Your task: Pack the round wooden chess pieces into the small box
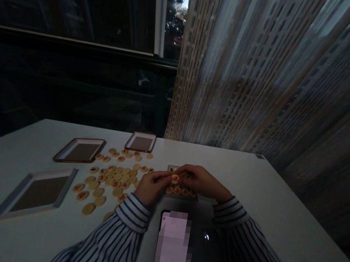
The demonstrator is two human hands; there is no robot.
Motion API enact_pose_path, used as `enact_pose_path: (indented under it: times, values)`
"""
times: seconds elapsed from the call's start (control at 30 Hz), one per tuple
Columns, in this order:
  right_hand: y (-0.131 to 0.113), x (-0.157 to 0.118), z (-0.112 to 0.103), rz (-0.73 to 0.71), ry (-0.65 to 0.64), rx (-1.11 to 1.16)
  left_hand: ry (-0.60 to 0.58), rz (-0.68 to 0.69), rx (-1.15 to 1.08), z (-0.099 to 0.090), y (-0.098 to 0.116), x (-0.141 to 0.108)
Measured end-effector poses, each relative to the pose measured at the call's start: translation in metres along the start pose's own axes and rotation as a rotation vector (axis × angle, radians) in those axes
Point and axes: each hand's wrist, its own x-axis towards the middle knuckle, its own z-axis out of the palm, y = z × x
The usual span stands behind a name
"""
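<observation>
Between the fingertips of my left hand [151, 186] and my right hand [199, 181] is a round xiangqi piece [175, 178] with a red character facing me. The fingers of both hands are closed around it in a pinch. Just under my hands sits a shallow box [181, 197], partly hidden by them. Along its near side lies a row of pieces [178, 191] with red characters. Left of my left hand, many loose pieces [118, 176] are spread on the white table [265, 234], some showing red or dark characters, others plain.
Three shallow trays stand on the left: a brown-rimmed tray [79, 150], a smaller one [140, 142] at the back edge, and a pale-rimmed one [36, 188] nearer. A phone [173, 246] lies between my forearms. Behind the table are a window and a curtain [231, 69].
</observation>
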Motion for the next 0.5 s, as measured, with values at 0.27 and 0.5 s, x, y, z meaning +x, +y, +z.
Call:
enact_pose_path:
  times: [0.27, 0.5]
  values:
    - [0.0012, -0.0014, -0.0028, -0.031, 0.04, -0.081, 0.061, -0.141, -0.155, 0.0075, -0.0042, -0.0018]
    - [0.0009, -0.0009, -0.001, -0.055, 0.058, -0.121, 0.073, -0.219, -0.223, 0.0087, -0.0064, -0.0014]
